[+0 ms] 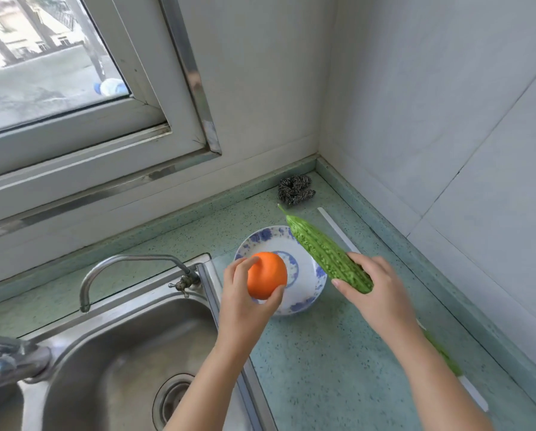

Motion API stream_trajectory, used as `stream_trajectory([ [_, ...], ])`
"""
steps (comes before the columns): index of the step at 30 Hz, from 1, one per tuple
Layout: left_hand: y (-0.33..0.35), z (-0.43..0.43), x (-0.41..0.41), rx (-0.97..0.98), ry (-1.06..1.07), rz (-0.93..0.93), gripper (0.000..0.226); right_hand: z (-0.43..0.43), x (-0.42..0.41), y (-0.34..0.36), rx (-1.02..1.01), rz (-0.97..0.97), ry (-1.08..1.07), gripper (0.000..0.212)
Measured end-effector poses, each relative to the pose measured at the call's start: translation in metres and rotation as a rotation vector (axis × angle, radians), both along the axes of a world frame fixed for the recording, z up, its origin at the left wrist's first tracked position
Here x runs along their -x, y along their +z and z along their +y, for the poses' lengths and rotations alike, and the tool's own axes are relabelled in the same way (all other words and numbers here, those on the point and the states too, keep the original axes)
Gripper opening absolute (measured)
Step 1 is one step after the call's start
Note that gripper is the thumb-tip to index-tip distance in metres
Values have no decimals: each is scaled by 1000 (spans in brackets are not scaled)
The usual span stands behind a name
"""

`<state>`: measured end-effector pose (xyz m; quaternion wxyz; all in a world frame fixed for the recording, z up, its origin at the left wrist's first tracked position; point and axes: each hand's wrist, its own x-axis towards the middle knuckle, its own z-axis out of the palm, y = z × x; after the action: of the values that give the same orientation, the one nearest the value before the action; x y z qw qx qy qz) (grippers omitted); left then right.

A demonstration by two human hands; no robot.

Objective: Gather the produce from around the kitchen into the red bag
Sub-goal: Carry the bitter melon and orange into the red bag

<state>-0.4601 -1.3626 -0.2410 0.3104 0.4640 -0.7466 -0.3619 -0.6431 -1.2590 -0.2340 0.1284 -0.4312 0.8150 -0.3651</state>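
Two hands work over the green speckled counter [322, 353] beside the steel sink [120, 353]. The left hand [244, 303] grasps an orange [268, 273] above a blue-and-white plate [304, 287], while the right hand [375, 293] grips the lower end of a bitter gourd [319, 248], its stem tip pointing toward a dark scouring pad [295, 188] in the corner.

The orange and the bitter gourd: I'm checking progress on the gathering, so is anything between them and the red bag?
Cannot tell: the red bag is not in view. The left hand holds the orange and the right hand holds the bitter gourd, both over the blue-patterned plate.
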Motion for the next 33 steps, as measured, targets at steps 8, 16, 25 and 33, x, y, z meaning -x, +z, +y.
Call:
stream_trajectory([
  [8,30,57,-54,72,99,66,58,24,-41,29,86,34,156,48],
  [16,39,125,-121,95,256,100,52,55,-101,45,101,53,337,50],
  [25,48,235,-211,90,538,153,59,109,-189,61,112,51,664,50],
  [33,55,381,-268,162,816,175,57,200,-257,77,105,99,924,51],
])
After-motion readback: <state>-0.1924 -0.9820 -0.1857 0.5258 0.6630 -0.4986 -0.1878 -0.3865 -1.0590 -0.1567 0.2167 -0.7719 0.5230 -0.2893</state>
